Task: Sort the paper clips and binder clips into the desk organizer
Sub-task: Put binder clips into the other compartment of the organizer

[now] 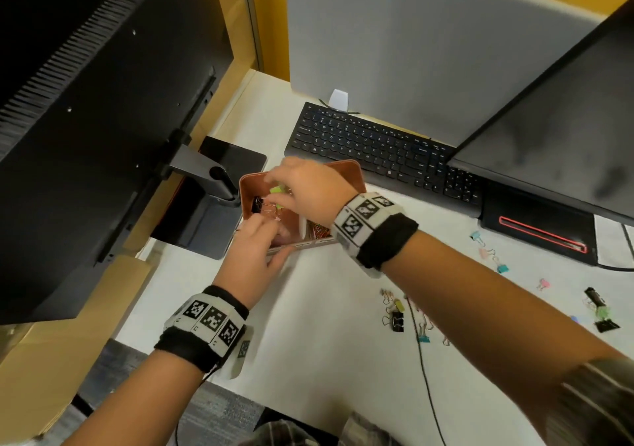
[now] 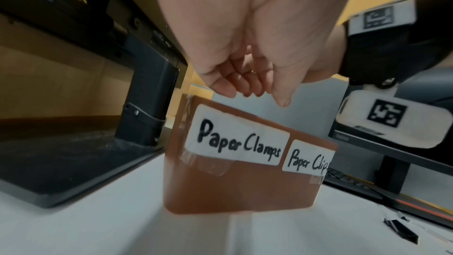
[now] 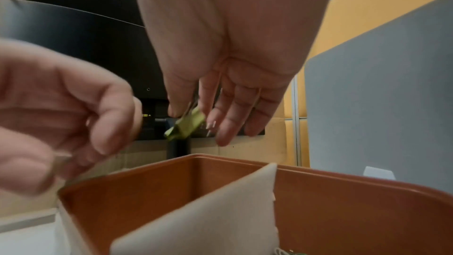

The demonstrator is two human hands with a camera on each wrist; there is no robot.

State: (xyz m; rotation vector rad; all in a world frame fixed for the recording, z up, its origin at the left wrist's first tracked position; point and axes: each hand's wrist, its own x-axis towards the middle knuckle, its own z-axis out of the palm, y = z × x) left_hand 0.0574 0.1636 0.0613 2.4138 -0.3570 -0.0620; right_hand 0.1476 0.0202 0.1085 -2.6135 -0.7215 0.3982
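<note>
Far left, the monitor stand [image 1: 206, 202] sits just beside the brown desk organizer [image 1: 346, 171], so both hands are working in a tight corner. The left hand [image 1: 255, 250] is over the organizer's near-left edge, fingers curled in toward the palm; something thin seems pinched at the fingertips in the right wrist view, but it is too blurred to name, so what it holds I cannot tell. It looks placed there to feed the same section as its partner. That section carries the handwritten label "Paper Clamps" [image 2: 239, 141], with "Paper Clips" [image 2: 307, 159] on the neighbour, and a pale divider [image 3: 215, 210] stands between the two, which is why the hands crowd the left side. Over it comes the right hand [image 1: 308, 188], fingers pointing down and spread loosely, with a green binder clip [image 3: 186, 126] just at the thumb and forefinger tips; it reads as a release above the clamp compartment, though whether the clip has left the fingers is unclear. Black binder clips [image 1: 257, 203] already lie inside, and reddish paper clips [image 1: 317, 229] fill the right section. Further right, loose clips [image 1: 398, 318] are scattered on the desk [image 1: 326, 360] in front of the keyboard [image 1: 377, 143], well apart from the organizer, so plenty remains.
</note>
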